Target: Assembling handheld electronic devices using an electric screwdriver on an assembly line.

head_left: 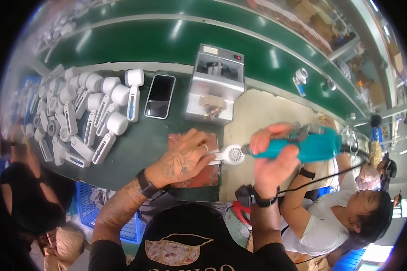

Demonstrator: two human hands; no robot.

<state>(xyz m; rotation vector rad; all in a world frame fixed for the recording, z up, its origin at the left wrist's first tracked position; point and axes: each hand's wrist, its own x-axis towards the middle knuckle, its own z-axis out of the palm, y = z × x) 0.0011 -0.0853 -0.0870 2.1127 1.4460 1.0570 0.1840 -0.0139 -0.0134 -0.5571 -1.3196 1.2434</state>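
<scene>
Shirt (185, 223): black, wearer's own; pale lettering runs along the lower edge, upside down and partly cut off. A leaf-like print sits above it.
Machine (215, 88): grey metal; light label on top, small red-lit display beside it; print too small to read.
Phone (160, 96): screen dark, lying left of the machine.
Pile (115, 123): white fans, overlapping, at left; rearmost ones blurred, several part-hidden.
Fan (234, 155): between the hands, round grille up, near the right edge of the red mat (192, 181); handle mostly hidden by fingers.
Left hand (183, 158): fingers bent, close together, gripping the fan's handle.
Right hand (272, 168): thumb and fingers wrapped round the teal driver (319, 145), somewhat blurred.
Driver tip: at the grille's right side; contact cannot be told.
</scene>
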